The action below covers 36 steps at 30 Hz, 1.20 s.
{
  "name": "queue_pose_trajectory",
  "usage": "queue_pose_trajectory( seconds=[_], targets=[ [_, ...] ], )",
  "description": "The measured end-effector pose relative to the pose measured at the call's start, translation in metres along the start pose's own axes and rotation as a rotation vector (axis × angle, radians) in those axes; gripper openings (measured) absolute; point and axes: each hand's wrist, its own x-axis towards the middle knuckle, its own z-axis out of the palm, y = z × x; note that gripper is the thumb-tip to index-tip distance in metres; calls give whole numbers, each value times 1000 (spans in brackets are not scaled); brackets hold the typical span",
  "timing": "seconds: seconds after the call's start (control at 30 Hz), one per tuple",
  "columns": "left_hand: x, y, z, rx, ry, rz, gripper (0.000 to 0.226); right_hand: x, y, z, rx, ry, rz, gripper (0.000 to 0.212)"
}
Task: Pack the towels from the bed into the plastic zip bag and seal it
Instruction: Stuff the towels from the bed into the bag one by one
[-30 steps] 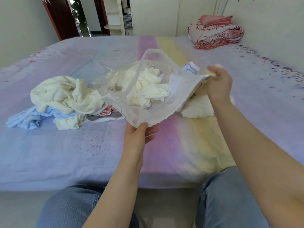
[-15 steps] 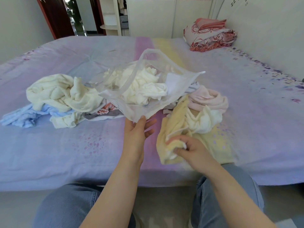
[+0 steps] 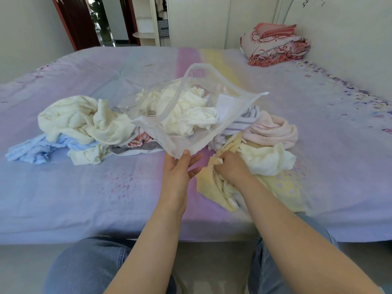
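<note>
The bed (image 3: 84, 198) carries loose towels on both sides of the hands. The plastic zip bag (image 3: 186, 126), open and holding cream towels, is raised above the left hand (image 3: 180, 168), whose thumb and fingers pinch its lower corner. The right hand (image 3: 231, 168), palm down, fingers curled, grips a yellow towel (image 3: 212, 187) just right of it.

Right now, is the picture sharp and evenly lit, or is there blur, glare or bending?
Head view: soft daylight, no hard shadows; the plastic zip bag shows only faint glare, so the cream towels inside stay readable; both hands are sharp; the wide lens bows the bed edge and stretches the forearms.
</note>
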Motion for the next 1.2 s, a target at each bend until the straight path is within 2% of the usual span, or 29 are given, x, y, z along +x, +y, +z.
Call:
queue_pose_trajectory(
  seconds=[0.07,0.2,0.27,0.33,0.47,0.57,0.63,0.7,0.73,0.8,0.87,0.9,0.97,1.0,1.07,1.1,1.13,1.2],
  targets=[
    [1,1,-3,6,-12,8,32,2,-6,-16,165,80,-18,7],
    [0,1,-4,26,-29,34,31,-9,-21,-68,520,522,-169,20],
    [0,0,-2,40,-35,47,32,-19,-30,-91,573,603,-275,30],
    [2,-2,1,54,-55,55,34,-33,-38,-102,454,613,-431,39],
    [6,0,7,22,-96,49,43,-72,-40,-75,36,728,-945,29],
    [9,-3,4,1,-78,-79,62,-101,-40,-32,2,686,-1183,17],
    [10,-5,-1,-8,-77,-154,60,-116,-36,-8,155,542,-1079,36],
    [8,-9,-7,-63,-65,-186,54,-126,-37,0,444,301,-761,66],
    [6,-9,-10,-76,-48,-171,48,-127,-36,1,568,183,-611,73],
    [1,-10,-16,-44,-60,-111,35,-121,-27,6,655,47,-411,71],
    [0,-15,-19,30,-69,-117,24,-115,-14,14,601,59,-316,66],
    [1,-16,-20,86,-52,-117,20,-111,-8,17,539,117,-293,63],
    [2,-17,-20,174,-56,-98,21,-99,6,23,236,271,-305,59],
    [2,-17,-18,196,-65,-88,22,-93,13,26,50,280,-291,70],
    [0,-16,-17,214,-79,-71,25,-82,18,34,-129,128,-183,110],
    [0,-17,-16,216,-80,-59,30,-79,17,39,-165,45,-130,121],
    [-1,-17,-16,222,-80,-46,34,-75,14,43,-191,-3,-109,125],
    [0,-16,-17,260,-59,-11,37,-73,3,51,-279,-12,-134,116]
  ],
)
